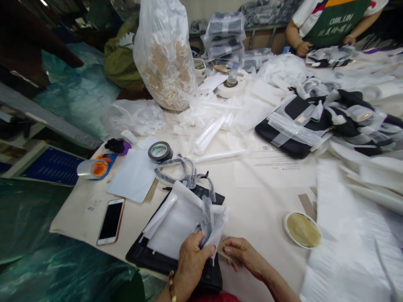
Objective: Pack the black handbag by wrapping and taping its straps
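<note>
A black bag (138,250) lies flat at the front of the table, partly covered by a white wrapping sheet (173,218). My left hand (192,253) is closed over the sheet's right part, gripping a plastic-wrapped strap (207,220) that loops up from the bag. Just to its right, my right hand (244,253) pinches a small tan card (223,250) at the sheet's edge. More wrapped strap (189,178) curls on the table beyond the bag's far edge. The bag's middle is hidden by the sheet and my left hand.
Left of the bag are a phone (111,221), a tape dispenser (99,167) and a black tape roll (160,151). At right sit a round tub (302,230) and a wrapped black bag (283,134). A large plastic sack (166,54) stands behind; a co-worker (333,25) works at far right.
</note>
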`<state>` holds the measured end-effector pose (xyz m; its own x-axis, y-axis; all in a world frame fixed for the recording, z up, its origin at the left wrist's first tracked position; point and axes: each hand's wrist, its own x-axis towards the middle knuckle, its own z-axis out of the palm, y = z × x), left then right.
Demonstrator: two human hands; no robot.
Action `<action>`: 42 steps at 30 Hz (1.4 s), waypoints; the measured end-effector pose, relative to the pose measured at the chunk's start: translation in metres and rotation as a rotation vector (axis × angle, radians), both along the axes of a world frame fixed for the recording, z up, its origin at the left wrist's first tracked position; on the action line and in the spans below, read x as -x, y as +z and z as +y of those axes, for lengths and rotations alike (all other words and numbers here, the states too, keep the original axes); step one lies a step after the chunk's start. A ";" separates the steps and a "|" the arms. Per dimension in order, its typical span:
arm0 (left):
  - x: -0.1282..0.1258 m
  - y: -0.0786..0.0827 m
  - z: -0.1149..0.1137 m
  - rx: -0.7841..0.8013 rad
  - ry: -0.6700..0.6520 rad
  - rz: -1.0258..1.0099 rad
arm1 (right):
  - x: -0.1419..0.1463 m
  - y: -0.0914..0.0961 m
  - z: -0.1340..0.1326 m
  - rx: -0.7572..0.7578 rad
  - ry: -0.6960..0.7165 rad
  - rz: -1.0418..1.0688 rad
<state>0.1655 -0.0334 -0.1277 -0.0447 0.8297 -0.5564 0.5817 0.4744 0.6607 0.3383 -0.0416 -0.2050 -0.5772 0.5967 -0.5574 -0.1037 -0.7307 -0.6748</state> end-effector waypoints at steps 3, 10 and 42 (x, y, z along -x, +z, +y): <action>0.000 -0.001 -0.001 -0.015 0.000 -0.018 | 0.007 -0.005 0.004 -0.041 -0.015 -0.004; -0.001 0.002 -0.001 0.001 -0.049 0.056 | 0.007 -0.011 0.004 -0.084 0.011 -0.005; -0.006 0.007 -0.001 -0.048 -0.107 0.120 | 0.022 -0.013 0.009 -0.092 -0.019 0.036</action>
<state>0.1711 -0.0343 -0.1206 -0.0189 0.8588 -0.5119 0.7034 0.3753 0.6036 0.3167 -0.0327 -0.2178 -0.5841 0.6556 -0.4785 -0.1427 -0.6633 -0.7346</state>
